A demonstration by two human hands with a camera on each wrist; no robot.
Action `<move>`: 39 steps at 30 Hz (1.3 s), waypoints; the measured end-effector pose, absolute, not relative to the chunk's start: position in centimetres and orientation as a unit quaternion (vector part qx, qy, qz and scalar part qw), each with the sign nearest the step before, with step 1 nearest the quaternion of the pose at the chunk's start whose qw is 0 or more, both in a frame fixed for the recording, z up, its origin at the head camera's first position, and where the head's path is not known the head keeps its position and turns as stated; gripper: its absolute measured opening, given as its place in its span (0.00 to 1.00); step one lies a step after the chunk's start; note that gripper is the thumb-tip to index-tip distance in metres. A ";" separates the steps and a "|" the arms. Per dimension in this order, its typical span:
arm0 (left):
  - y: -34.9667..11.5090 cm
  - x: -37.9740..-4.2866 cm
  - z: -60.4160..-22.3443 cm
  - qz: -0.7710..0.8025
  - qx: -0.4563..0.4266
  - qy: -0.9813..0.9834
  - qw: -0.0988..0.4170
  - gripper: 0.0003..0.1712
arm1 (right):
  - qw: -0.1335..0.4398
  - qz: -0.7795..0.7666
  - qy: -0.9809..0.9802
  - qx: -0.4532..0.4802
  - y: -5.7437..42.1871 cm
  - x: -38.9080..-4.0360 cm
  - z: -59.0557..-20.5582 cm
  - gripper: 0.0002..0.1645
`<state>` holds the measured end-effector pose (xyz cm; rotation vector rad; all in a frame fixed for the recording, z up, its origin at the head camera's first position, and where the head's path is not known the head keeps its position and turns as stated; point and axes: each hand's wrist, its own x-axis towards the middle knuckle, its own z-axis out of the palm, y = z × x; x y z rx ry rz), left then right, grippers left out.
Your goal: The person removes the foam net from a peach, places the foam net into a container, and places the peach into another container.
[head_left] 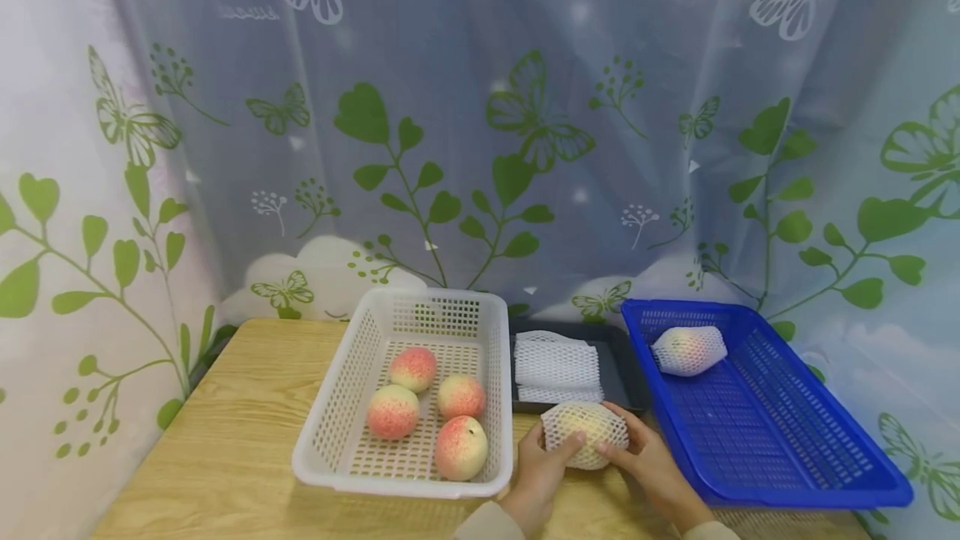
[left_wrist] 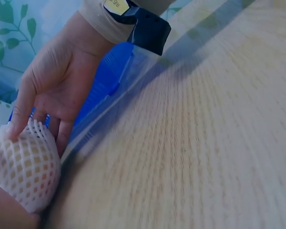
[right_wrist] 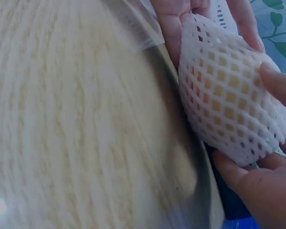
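Between both hands is a peach in a white foam net sleeve [head_left: 584, 433], held above the table just in front of the dark tray. My left hand [head_left: 536, 473] grips its left side, thumb on the near face. On the opposite side my right hand [head_left: 654, 467] holds the sleeve's end, its thumb also on the front. Yellow and a little red of the peach show through the mesh [right_wrist: 226, 93] in the right wrist view. Flat white foam net sleeves [head_left: 557, 367] lie stacked in the dark tray [head_left: 621, 361] behind the hands.
To the left, a white plastic basket [head_left: 330, 407] holds several bare peaches [head_left: 393, 412]. A blue basket [head_left: 757, 423] stands at the right with one net-wrapped peach [head_left: 690, 350] in its far left corner. Behind the wooden table [head_left: 247, 423] hangs a patterned curtain [head_left: 450, 107].
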<state>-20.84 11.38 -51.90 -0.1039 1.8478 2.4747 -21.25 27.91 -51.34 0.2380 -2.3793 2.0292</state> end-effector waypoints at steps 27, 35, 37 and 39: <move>11.4 -21.2 -52.1 0.783 -0.049 0.620 0.003 0.31 | -0.008 0.647 -0.762 0.038 27.5 -21.6 -51.7 0.39; 11.2 -21.5 -51.9 0.778 -0.049 0.626 -0.002 0.32 | -0.010 0.631 -0.775 0.040 27.8 -21.8 -51.5 0.39; 11.2 -21.6 -51.9 0.778 -0.049 0.626 -0.001 0.32 | -0.003 0.621 -0.783 0.039 27.8 -21.9 -51.3 0.38; 11.2 -21.6 -51.8 0.779 -0.047 0.625 0.001 0.31 | 0.003 0.609 -0.792 0.038 27.9 -21.8 -51.1 0.38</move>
